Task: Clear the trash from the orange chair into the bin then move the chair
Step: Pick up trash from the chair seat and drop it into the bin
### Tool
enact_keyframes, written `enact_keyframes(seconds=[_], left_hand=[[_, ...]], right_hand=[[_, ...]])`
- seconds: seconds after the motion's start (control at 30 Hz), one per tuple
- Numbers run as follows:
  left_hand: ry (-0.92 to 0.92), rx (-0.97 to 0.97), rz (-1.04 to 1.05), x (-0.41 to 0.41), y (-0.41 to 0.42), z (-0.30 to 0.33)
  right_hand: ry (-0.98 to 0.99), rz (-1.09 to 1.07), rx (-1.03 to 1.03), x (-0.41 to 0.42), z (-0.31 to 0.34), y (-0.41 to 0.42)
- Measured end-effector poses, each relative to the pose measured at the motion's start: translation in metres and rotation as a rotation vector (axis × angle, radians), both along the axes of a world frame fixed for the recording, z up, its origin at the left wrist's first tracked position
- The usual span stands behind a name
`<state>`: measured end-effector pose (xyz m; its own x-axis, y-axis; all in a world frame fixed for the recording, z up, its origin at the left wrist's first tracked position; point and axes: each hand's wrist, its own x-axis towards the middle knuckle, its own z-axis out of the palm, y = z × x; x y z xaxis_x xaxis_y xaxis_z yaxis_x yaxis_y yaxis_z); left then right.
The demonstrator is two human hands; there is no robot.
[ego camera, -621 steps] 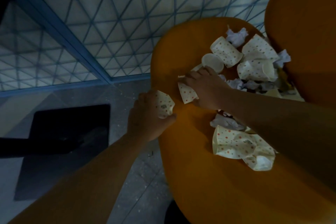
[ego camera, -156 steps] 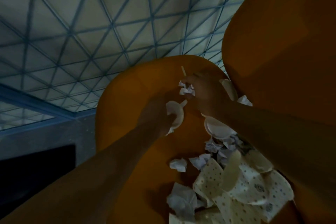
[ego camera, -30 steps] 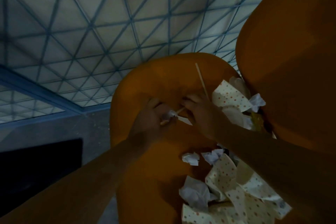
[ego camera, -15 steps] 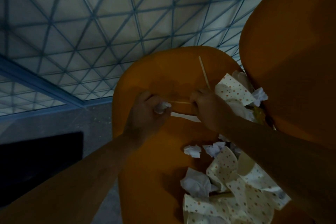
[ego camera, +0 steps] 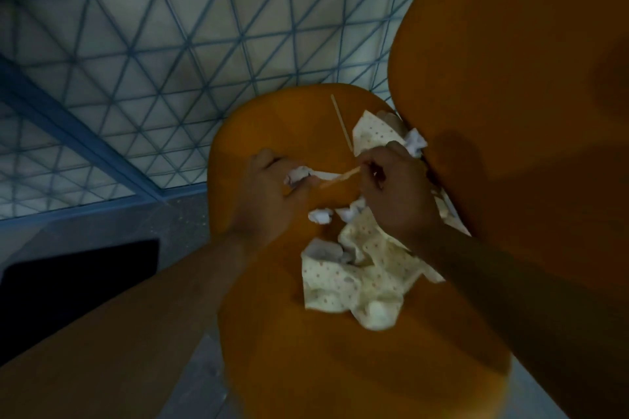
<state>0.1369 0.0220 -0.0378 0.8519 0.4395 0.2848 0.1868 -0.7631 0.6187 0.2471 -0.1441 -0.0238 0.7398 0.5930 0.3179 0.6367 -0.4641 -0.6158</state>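
— Where is the trash on the orange chair (ego camera: 282, 333)?

— Most of it sits toward the back of the seat, close to the backrest (ego camera: 510, 95). A heap of crushed dotted paper cups (ego camera: 357, 279) lies near the middle of the seat, just under the right forearm. Another dotted cup (ego camera: 369, 134) lies beyond the right hand, against the backrest. Small wads of white tissue (ego camera: 320, 215) lie between the two hands and the heap.

— What is the left hand (ego camera: 269, 194) doing?

— Its fingers (ego camera: 272, 163) are curled around a crumpled white tissue (ego camera: 297, 175), which shows between thumb and forefinger. A strip of that tissue trails toward the right hand.

— And the right hand (ego camera: 396, 187)?

— Its fingers (ego camera: 369, 155) pinch one end of a thin wooden stick (ego camera: 340, 176). The stick runs from those fingertips down toward the left thumb, next to the tissue strip; whether it touches the strip, I cannot tell.

— Anything else on the seat?

— A second thin stick (ego camera: 341, 121) lies on the seat beyond both hands, with its near end just beside the right fingertips and the far cup, apart from the left hand.

— And around the chair?

— A mesh panel (ego camera: 204, 44) with a triangle pattern stands behind it, and a black shape (ego camera: 78, 292) lies on the floor to the left.
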Motion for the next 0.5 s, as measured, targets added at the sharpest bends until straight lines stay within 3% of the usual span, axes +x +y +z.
enact_keyframes(seconds=[0.3,0.5], left_hand=[[-0.044,-0.082,0.07,-0.112,-0.152,0.022],[0.028,-0.142,-0.085,-0.166,-0.232,0.016]], right_hand=[[0.059,0.084,0.122,-0.137,0.046,-0.154],[0.102,0.223,0.103,-0.203,0.039,-0.239]])
